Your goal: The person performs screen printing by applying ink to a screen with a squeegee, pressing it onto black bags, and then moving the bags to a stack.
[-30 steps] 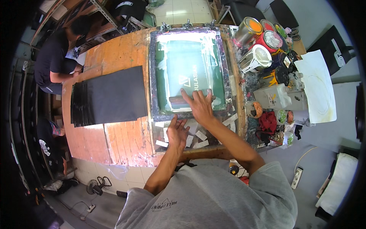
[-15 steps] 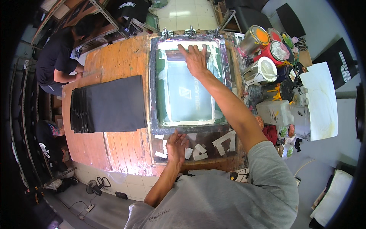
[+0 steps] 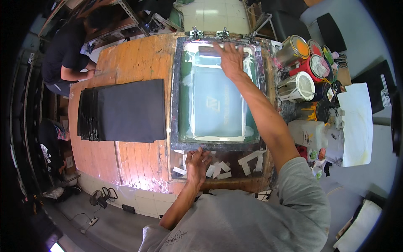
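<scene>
A screen-printing frame (image 3: 181, 146) with a dark rim and a pale blue-green mesh lies before me. My right hand (image 3: 232, 61) is closed over a squeegee (image 3: 206, 52), a dark bar lying across the mesh at its far end. My right forearm covers part of the frame's right side. At the middle of the near rim, my left hand (image 3: 197, 166) has its fingers curled against the frame edge. Metal hinge clamps (image 3: 222, 33) stand along the far rim. A faint pale design shows in the middle of the mesh.
To the left, a stack of black sheets (image 3: 126, 111) lies on the wooden table (image 3: 134, 63). Paint tins (image 3: 293, 48) and an ink-smeared white bucket (image 3: 303, 86) crowd the right. Tape scraps (image 3: 223, 167) lie below the frame. Another person (image 3: 63, 54) works at the far left.
My right hand and the squeegee have moved a little farther away, toward the frame's hinged end. My left hand stays at the near rim. The whole view has shifted slightly.
</scene>
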`<state>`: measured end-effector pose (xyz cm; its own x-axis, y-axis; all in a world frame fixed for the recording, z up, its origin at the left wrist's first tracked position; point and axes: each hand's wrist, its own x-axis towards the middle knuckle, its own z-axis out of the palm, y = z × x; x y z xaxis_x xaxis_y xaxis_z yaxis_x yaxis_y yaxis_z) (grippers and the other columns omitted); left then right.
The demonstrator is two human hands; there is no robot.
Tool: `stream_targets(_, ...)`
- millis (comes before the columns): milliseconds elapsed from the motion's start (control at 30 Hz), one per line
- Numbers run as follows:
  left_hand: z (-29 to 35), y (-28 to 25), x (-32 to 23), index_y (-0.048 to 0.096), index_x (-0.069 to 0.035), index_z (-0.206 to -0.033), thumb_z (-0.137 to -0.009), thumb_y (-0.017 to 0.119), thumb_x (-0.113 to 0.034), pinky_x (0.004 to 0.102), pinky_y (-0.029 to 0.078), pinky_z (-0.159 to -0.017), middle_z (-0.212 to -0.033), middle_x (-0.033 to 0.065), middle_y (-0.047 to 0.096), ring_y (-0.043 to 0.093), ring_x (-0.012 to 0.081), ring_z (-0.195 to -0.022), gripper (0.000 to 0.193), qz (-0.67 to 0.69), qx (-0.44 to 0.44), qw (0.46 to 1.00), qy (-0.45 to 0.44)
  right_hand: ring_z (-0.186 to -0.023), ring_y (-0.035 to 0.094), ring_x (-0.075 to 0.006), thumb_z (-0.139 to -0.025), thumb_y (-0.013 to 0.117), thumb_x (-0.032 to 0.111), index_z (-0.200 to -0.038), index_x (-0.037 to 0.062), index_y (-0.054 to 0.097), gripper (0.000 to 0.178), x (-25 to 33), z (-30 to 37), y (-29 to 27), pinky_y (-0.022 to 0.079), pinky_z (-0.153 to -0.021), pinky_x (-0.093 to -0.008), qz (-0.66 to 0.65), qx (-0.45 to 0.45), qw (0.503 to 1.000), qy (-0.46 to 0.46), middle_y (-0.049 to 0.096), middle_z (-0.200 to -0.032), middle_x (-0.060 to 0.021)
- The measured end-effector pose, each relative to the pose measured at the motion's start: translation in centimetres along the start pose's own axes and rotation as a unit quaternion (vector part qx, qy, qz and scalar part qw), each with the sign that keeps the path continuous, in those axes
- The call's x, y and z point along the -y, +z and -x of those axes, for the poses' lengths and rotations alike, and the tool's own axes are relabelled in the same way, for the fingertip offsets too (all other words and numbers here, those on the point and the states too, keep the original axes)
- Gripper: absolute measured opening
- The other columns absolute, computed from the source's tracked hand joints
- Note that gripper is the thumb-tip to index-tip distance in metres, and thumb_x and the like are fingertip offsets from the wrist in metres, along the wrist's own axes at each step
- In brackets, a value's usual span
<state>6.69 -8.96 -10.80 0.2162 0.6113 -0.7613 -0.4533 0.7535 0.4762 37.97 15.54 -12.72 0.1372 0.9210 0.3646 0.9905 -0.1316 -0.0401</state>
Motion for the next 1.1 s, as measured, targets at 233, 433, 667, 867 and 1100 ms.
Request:
stream_targets(233,0.8,0.9,-1.3,0.051,-0.011,-0.106,-0.094,0.075,-0.025,0.0541,0.049,-0.097,-0.099,0.0077,0.058,0.065,0.0308,-0.101,0.030,-0.008,0.039,0.998,0.049,-0.101,0.055,-0.0261,-0.080,0.059,-0.009,-0.147,0.0213,0.055,0.073,5.8,10.7,-9.0,0.035,-0.088,-0.0460,-0.083,0.061,0.994,-0.038,0.057,-0.098,-0.0078)
stream_targets(433,2.5,2.4,-3.6,0.049,-0.006,-0.115,-0.098,0.071,-0.020,0.0479,0.046,-0.102,-0.101,0.0107,0.068,0.071,0.0266,-0.097,0.031,-0.001,0.076,0.996,0.039,-0.095,0.051,-0.0255,-0.085,0.065,0.000,-0.152,0.0195,0.050,0.071,11.2,20.2,-19.2,0.033,-0.086,-0.0473,-0.110,0.083,0.990,-0.035,0.052,-0.097,-0.0062)
stream_targets(667,6.1,7.2,-8.4,0.056,-0.001,-0.115,-0.098,0.067,-0.018,0.0498,0.051,-0.104,-0.106,0.0123,0.071,0.071,0.0313,-0.104,0.026,0.015,0.192,0.967,0.165,-0.085,0.048,-0.0245,-0.092,0.069,0.043,-0.146,0.0162,0.057,0.062,10.8,15.9,-24.3,0.031,-0.077,-0.0443,-0.093,-0.068,0.992,-0.056,0.049,-0.089,-0.0068)
stream_targets(867,1.0,9.5,-13.7,0.065,0.007,-0.117,-0.105,0.051,-0.023,0.0478,0.051,-0.103,-0.109,0.0222,0.074,0.073,0.0335,-0.102,0.035,-0.091,0.297,0.892,0.328,-0.078,0.061,-0.0256,-0.093,0.066,0.048,-0.110,0.0094,0.071,0.043,7.7,6.0,-28.1,0.039,-0.076,-0.0437,-0.086,-0.193,0.973,-0.095,0.064,-0.077,-0.0113)
stream_targets(1100,-14.6,4.7,-11.9,0.070,-0.007,-0.104,-0.096,0.069,-0.042,0.0603,0.040,-0.089,-0.124,0.0149,0.058,0.055,0.0337,-0.112,0.036,-0.673,-0.290,0.562,0.383,-0.043,0.036,-0.0083,-0.106,0.053,0.030,-0.094,0.0027,0.070,0.034,5.7,-1.4,-34.3,0.051,-0.055,-0.0287,-0.156,0.080,0.984,-0.020,0.048,-0.051,0.0032)
